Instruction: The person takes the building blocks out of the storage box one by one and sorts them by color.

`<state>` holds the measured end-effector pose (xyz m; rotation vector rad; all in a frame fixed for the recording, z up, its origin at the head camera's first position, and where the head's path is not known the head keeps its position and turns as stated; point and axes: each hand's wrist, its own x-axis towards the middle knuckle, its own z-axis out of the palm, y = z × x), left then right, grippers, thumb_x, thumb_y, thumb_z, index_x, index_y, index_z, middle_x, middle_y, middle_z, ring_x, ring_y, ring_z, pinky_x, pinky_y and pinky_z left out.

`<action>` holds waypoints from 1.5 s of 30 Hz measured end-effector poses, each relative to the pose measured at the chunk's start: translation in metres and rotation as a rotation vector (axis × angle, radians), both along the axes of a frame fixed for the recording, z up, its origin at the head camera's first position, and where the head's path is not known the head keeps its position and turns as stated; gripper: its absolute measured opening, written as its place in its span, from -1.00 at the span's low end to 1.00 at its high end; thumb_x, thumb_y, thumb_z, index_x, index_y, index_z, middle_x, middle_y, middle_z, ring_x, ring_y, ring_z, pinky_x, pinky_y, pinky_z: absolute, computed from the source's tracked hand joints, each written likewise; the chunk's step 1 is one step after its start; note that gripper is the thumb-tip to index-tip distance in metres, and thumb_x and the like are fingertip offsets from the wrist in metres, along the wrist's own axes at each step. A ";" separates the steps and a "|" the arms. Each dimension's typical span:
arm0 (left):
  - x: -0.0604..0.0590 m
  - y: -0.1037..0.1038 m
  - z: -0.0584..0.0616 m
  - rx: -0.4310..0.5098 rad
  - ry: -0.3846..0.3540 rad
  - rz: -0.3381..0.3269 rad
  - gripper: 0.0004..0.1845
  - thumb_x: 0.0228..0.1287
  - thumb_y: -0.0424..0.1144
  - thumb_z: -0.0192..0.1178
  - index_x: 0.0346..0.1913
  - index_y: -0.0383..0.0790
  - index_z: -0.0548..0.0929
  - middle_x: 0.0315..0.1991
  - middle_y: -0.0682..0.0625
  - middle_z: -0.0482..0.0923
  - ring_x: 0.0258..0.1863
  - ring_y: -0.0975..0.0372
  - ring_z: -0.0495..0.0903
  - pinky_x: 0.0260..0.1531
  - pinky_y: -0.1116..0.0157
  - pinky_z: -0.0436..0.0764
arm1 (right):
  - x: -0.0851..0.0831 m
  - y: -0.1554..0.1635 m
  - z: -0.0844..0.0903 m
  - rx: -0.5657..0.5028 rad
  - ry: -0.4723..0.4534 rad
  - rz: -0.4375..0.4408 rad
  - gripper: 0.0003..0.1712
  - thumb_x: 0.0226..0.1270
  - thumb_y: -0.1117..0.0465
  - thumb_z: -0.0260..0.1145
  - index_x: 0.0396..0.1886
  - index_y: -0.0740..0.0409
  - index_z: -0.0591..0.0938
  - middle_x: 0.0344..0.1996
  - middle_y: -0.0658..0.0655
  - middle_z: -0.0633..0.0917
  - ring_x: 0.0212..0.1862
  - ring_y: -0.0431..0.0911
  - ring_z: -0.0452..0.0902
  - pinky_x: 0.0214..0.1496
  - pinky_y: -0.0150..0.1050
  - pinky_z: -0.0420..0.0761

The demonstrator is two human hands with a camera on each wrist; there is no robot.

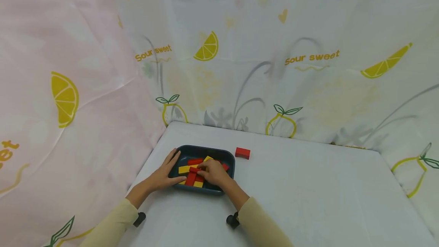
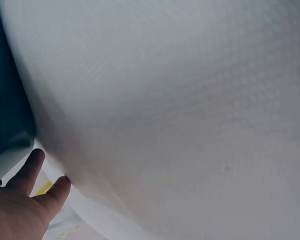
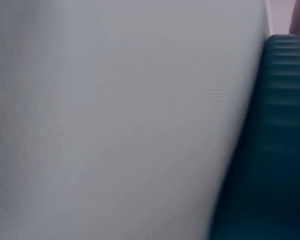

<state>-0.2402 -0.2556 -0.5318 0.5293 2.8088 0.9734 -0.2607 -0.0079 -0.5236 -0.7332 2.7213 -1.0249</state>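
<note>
Fingers (image 1: 203, 165) of the right hand (image 1: 215, 172) are bent downward over a dark blue tray (image 1: 219, 191), their tips closed in a pinch on a small red block (image 1: 194, 169). This block lies crosswise at the far end of another red block (image 1: 191, 179) that points toward the person. Around them inside the tray are more red and yellow pieces, among them a yellow block (image 1: 183, 169) to the left and a red one (image 1: 195, 161) beyond it. The left hand (image 1: 160, 177) is spread wide at the tray's left end, its longer fingers at the far part of the rim and its thumb reaching over the near part; it grasps no block. The left wrist view shows two of its fingers extended beside the tray's corner. A separate red block (image 1: 242, 153) stands on the white tabletop (image 1: 308, 193), just beyond the tray's far right corner. Pale sleeves (image 1: 262, 222) cover both forearms. Behind rises a lemon-printed cloth (image 1: 233, 87).
</note>
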 end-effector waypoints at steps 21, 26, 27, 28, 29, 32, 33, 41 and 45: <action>-0.001 0.001 -0.002 0.030 -0.025 0.011 0.10 0.18 0.25 0.29 0.60 -0.07 -0.09 0.62 -0.12 -0.35 0.52 -0.15 0.02 0.35 -0.32 0.19 | 0.005 -0.003 0.002 0.207 0.088 0.021 -0.74 0.45 -0.01 0.24 -0.10 0.07 0.62 -0.41 -0.07 0.67 -0.44 -0.25 0.45 -0.31 -0.42 0.54; -0.002 0.001 -0.002 0.023 -0.028 0.006 0.11 0.18 0.25 0.29 0.60 -0.07 -0.10 0.62 -0.12 -0.35 0.52 -0.15 0.01 0.35 -0.32 0.18 | 0.003 0.000 0.001 0.161 0.059 0.025 -0.74 0.44 0.00 0.24 -0.08 0.06 0.59 -0.35 -0.06 0.68 -0.40 -0.25 0.47 -0.27 -0.42 0.55; -0.001 0.001 -0.001 0.023 -0.026 0.005 0.11 0.18 0.24 0.29 0.60 -0.08 -0.10 0.62 -0.14 -0.35 0.52 -0.17 0.00 0.34 -0.33 0.19 | 0.003 0.001 0.000 0.145 0.054 0.025 -0.75 0.44 0.01 0.26 -0.08 0.06 0.59 -0.34 -0.06 0.69 -0.39 -0.26 0.47 -0.26 -0.42 0.56; -0.001 0.001 -0.001 0.021 -0.026 0.007 0.11 0.17 0.24 0.30 0.60 -0.07 -0.10 0.62 -0.15 -0.35 0.52 -0.17 0.00 0.34 -0.33 0.19 | 0.003 0.001 0.000 0.128 0.048 0.025 -0.75 0.42 0.01 0.27 -0.08 0.05 0.59 -0.32 -0.06 0.69 -0.38 -0.25 0.48 -0.25 -0.41 0.56; -0.001 0.001 -0.001 0.019 -0.023 0.009 0.11 0.17 0.24 0.30 0.60 -0.07 -0.11 0.62 -0.16 -0.34 0.52 -0.18 -0.01 0.33 -0.34 0.19 | 0.003 0.002 0.001 0.103 0.037 0.023 -0.75 0.41 0.02 0.29 -0.07 0.05 0.60 -0.29 -0.05 0.70 -0.35 -0.25 0.49 -0.22 -0.40 0.57; -0.001 0.001 0.000 0.014 -0.014 0.010 0.12 0.18 0.25 0.29 0.61 -0.07 -0.12 0.61 -0.19 -0.34 0.52 -0.21 0.00 0.31 -0.36 0.20 | 0.002 0.003 0.002 0.054 0.011 0.015 -0.70 0.36 0.05 0.35 0.00 0.06 0.63 -0.18 -0.02 0.72 -0.25 -0.21 0.53 -0.09 -0.33 0.61; -0.001 0.001 0.001 0.009 -0.017 0.013 0.12 0.18 0.25 0.29 0.61 -0.06 -0.12 0.62 -0.17 -0.35 0.52 -0.20 0.00 0.31 -0.36 0.20 | 0.002 0.003 0.002 0.045 0.003 0.012 -0.66 0.34 0.05 0.37 0.04 0.07 0.64 -0.14 0.00 0.72 -0.21 -0.20 0.55 -0.04 -0.30 0.62; -0.001 0.002 0.000 0.010 -0.027 0.015 0.12 0.17 0.26 0.29 0.60 -0.08 -0.11 0.62 -0.15 -0.35 0.53 -0.20 -0.01 0.32 -0.35 0.19 | 0.003 0.003 0.003 0.070 -0.009 0.049 -0.54 0.27 0.03 0.43 0.12 0.10 0.66 -0.06 0.04 0.71 -0.17 -0.20 0.50 -0.07 -0.34 0.59; -0.002 0.001 0.000 0.018 -0.028 0.018 0.13 0.16 0.26 0.30 0.60 -0.07 -0.11 0.62 -0.14 -0.35 0.52 -0.20 0.00 0.31 -0.37 0.20 | 0.003 0.003 0.003 0.057 0.000 0.041 -0.55 0.30 0.02 0.40 0.12 0.07 0.62 -0.06 0.00 0.71 -0.17 -0.21 0.50 -0.05 -0.32 0.59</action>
